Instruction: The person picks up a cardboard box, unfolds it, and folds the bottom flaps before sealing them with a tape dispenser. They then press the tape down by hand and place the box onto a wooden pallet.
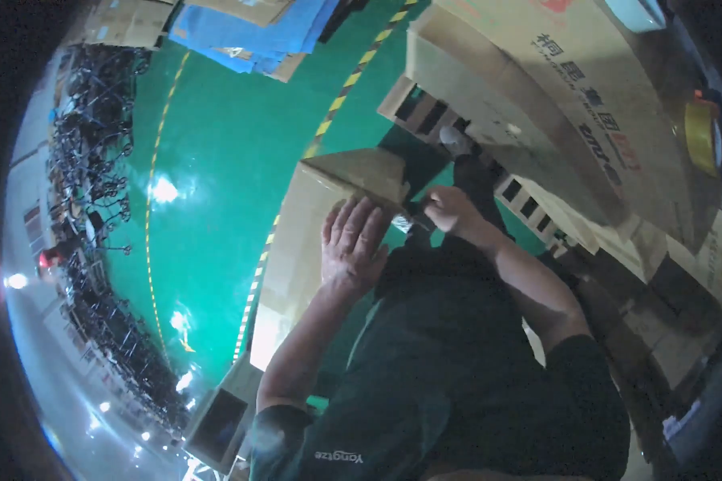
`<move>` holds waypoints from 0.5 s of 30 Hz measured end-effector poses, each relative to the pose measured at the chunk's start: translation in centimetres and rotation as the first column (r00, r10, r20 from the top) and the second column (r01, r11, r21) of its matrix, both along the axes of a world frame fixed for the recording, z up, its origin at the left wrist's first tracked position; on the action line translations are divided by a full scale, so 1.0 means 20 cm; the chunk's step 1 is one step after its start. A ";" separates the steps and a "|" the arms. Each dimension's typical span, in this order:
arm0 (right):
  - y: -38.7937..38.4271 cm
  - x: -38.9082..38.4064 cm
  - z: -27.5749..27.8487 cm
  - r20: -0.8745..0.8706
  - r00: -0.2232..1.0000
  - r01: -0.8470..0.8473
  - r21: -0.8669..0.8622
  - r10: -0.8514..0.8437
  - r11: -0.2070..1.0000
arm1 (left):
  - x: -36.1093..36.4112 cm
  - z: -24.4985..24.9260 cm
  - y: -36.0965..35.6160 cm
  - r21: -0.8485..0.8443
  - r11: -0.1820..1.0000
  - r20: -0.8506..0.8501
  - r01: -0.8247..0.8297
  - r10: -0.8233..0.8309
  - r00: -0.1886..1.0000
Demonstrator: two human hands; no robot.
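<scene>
My left hand [352,243] lies flat on the side of a brown cardboard box [301,228], fingers stretched out and close together. To its right, my right hand [451,210] is closed in a fist near the box's edge. Between the two hands is a small shiny, silvery piece [403,224] with a dark part running toward my right fist. Its kind is hard to make out, and what lies inside the fist is hidden. The box stands in front of my body, tilted in this view.
A large printed carton [553,104] rests on a wooden pallet [425,112] at the right. A roll of yellow tape [700,136] sits on top of it. Blue sheets [253,36] and flat cardboard lie at the top. Striped floor tape [353,80] crosses the green floor. Dark metal racks [92,160] line the left.
</scene>
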State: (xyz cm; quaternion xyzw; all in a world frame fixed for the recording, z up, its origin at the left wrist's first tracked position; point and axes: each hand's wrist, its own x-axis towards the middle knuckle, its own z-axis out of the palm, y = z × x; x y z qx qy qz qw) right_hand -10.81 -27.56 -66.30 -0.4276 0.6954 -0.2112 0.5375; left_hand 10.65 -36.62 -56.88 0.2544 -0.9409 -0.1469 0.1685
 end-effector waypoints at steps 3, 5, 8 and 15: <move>0.09 -0.05 0.13 -0.124 0.990 0.028 -0.272 -0.064 0.962 | 0.05 0.02 -0.11 0.009 0.994 -0.059 -0.109 0.109 0.992; 0.09 -0.05 0.27 -0.173 0.973 0.026 -0.571 -0.151 0.820 | 0.09 0.04 -0.22 -0.077 0.964 -0.016 -0.256 0.256 0.967; -0.06 -0.05 0.46 -0.144 0.973 0.027 -0.710 -0.183 0.704 | 0.10 0.06 -0.26 -0.094 0.916 0.168 -0.391 0.402 0.900; -0.66 -0.19 0.20 0.281 0.949 -0.135 -0.053 0.144 0.989 | 0.01 0.08 -0.02 0.011 0.915 0.343 -0.404 0.376 0.861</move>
